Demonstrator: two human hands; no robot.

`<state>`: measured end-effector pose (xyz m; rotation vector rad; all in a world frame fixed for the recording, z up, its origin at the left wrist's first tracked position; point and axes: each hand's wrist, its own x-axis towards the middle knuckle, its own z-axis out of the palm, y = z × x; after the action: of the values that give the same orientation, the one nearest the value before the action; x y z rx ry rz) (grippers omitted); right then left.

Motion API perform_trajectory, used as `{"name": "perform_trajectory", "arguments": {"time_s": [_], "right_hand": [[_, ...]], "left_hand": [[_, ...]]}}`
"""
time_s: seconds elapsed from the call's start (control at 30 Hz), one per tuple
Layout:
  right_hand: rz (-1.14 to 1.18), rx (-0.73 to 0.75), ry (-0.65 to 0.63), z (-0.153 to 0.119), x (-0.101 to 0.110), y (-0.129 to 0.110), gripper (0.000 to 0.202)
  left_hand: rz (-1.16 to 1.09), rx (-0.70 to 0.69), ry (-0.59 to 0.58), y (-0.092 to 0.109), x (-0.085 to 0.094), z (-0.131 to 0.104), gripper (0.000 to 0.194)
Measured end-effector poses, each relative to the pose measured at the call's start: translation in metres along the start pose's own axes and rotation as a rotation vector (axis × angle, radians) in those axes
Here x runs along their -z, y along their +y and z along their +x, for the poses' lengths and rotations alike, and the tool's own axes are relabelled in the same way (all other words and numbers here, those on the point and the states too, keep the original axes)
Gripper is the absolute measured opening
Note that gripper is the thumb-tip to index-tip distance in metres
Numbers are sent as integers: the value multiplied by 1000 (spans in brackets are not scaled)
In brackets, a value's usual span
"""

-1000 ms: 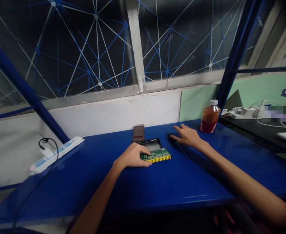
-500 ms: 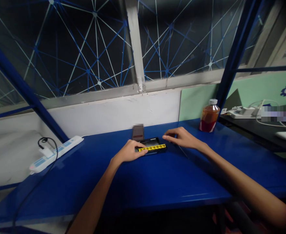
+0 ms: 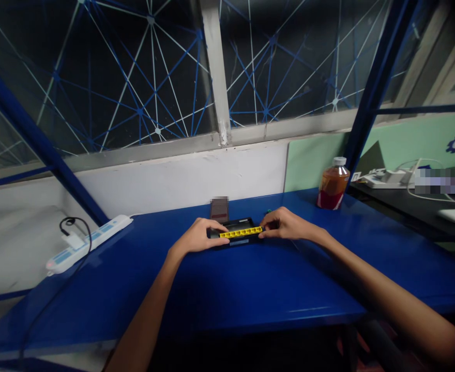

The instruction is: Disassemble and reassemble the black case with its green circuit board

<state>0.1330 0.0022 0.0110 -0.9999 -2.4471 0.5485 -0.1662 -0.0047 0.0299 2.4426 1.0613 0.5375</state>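
Toward the middle of the far edge of the blue table [image 3: 227,294], a person's two bare hands meet over a black case [image 3: 249,241], each at one end of a yellow strip [image 3: 241,233] of ports. From where I stand, the left hand [image 3: 199,235] has the strip's left end between thumb and fingers, the thumb on the near side. The right hand [image 3: 286,223] pinches the right end with its fingertips close together. The strip lies level along the case; whether it sits inside or is held just clear of it, I can't tell. Something small and green [image 3: 268,211] peeks out just beyond the right hand, too little of it showing to name. Between the case and the table's far edge is a flat brown thing [image 3: 219,211], its top blurred. Near the far right corner stands a bottle [image 3: 332,185], upright and capped, with amber liquid in it. Along the left edge a white power strip [image 3: 109,231] lies at a slant, a black cord [image 3: 89,248] running from its plug. Past the right edge, white chargers [image 3: 394,178] and cables sit on a black desk [image 3: 409,201].
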Motion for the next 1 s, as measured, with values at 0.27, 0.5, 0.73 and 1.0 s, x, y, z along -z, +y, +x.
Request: {"name": "perform_trajectory", "arguments": {"time_s": [0.27, 0.5, 0.73, 1.0], "right_hand": [[-78, -6, 9, 0, 0, 0, 33], [-160, -26, 8, 1, -3, 2, 30], [-221, -53, -27, 1, -2, 5, 35], [-195, -27, -25, 3, -7, 6, 44]], "left_hand": [[-86, 138, -65, -15, 17, -7, 34], [-52, 121, -97, -17, 21, -10, 24], [-31, 123, -106, -18, 22, -11, 21], [-43, 141, -108, -22, 22, -11, 21]]}}
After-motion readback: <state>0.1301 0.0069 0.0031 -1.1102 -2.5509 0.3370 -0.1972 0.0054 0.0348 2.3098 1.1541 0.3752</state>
